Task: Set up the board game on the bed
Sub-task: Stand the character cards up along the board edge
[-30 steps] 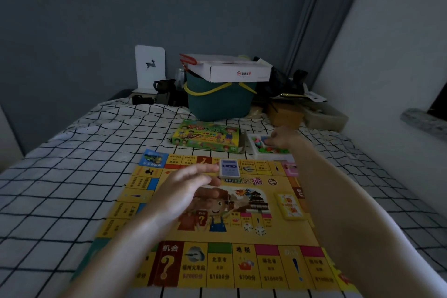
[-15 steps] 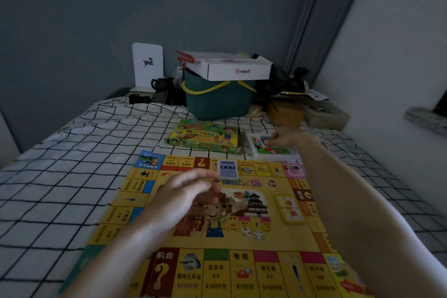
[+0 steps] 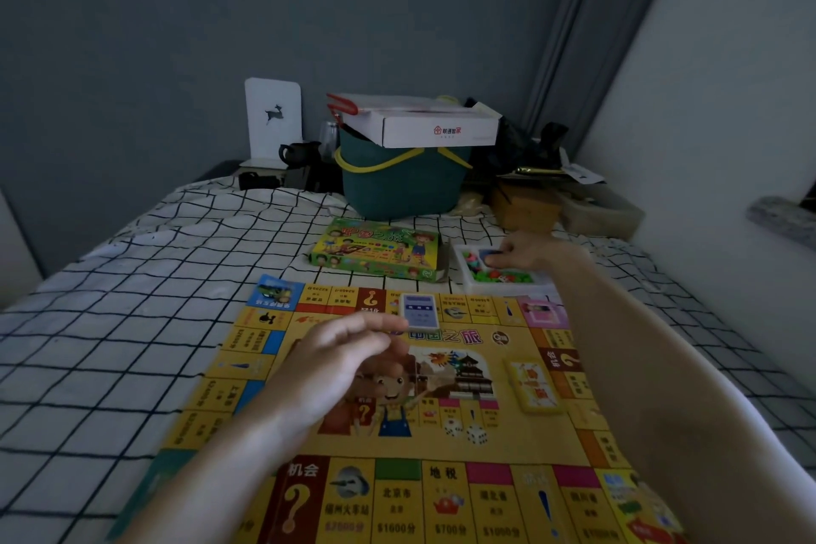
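A yellow game board [image 3: 521, 371] lies flat on the checked bed sheet. My left hand [image 3: 340, 362] hovers over its middle, fingers extended toward a blue card deck [image 3: 419, 311] near the far edge, fingertips just short of it. A yellow card deck [image 3: 534, 384] lies on the right part, and two white dice [image 3: 466, 431] sit near the centre. Beyond the board stand the colourful game box [image 3: 379, 252] and a white tray [image 3: 503, 289] of small coloured pieces. My right hand [image 3: 525, 250] reaches into the tray and pinches something blue there.
At the bed's head stand a dark green basket [image 3: 402, 186] with a white carton [image 3: 424, 124] on top, a white card with a deer [image 3: 273, 117], dark mugs and cluttered boxes [image 3: 530, 203]. A pale wall runs along the right.
The view has shifted slightly. My left hand stays close to the blue deck. My right hand remains in the tray, its fingers now on a blue item.
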